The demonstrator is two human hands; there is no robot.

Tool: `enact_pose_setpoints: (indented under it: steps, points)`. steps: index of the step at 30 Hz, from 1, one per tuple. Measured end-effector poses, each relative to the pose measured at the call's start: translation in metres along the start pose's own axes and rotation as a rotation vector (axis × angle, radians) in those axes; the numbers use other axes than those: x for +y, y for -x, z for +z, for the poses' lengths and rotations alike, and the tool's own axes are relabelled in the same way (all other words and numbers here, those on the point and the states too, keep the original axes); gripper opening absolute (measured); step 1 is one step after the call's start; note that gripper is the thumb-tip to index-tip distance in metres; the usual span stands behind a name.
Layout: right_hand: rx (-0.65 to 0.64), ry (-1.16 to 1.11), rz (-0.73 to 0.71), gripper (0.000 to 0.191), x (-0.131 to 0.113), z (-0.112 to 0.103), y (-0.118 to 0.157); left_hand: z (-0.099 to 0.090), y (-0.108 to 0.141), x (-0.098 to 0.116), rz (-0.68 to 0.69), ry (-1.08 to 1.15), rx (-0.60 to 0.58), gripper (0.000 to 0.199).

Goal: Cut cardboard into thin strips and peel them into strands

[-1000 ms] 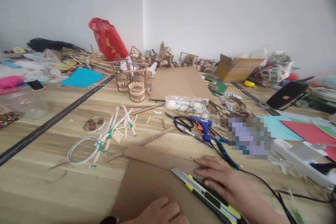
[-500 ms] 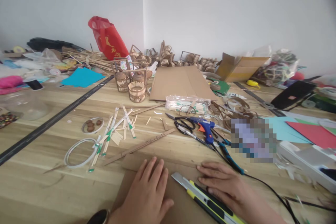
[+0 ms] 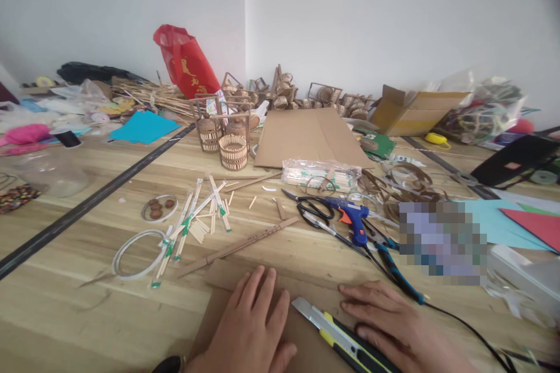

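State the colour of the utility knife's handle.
Yellow and black, with a grey metal channel; the handle shows best in the head view.

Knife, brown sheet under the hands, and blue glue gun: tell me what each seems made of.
Knife: silvery blade, seemingly metal; black-and-yellow handle, probably plastic, by its moulded look. Brown sheet: likely cardboard, from its matt, plain face. Glue gun: probably hard plastic, judging by its even blue, moulded body.

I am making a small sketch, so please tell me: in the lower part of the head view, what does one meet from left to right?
Near white ring, left hand, utility knife, right hand.
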State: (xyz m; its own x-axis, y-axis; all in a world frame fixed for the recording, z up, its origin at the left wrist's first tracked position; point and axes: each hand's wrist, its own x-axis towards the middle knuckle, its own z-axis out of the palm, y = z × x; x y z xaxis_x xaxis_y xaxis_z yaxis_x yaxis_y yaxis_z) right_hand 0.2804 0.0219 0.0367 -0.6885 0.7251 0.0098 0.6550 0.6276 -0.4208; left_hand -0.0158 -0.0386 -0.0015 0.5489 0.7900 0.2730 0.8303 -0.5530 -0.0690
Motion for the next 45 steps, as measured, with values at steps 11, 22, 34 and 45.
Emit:
enact_pose_setpoints:
  steps: [11, 22, 34, 45]
  points:
    - [-0.008, -0.044, 0.213, 0.033, 0.001, -0.006, 0.003, -0.006, -0.001, 0.001, 0.024, -0.064, 0.101, 0.054]
    - [-0.014, -0.040, 0.361, 0.025, 0.002, -0.009, 0.010, -0.002, 0.000, -0.002, 0.052, -0.129, 0.232, 0.047]
    - [-0.049, 0.003, 0.386, 0.020, -0.005, -0.012, 0.009, 0.001, 0.000, -0.001, 0.063, -0.143, 0.265, 0.044]
    - [-0.022, -0.038, 0.372, 0.019, -0.004, -0.012, 0.008, 0.004, 0.003, 0.000, 0.036, -0.089, 0.214, 0.050]
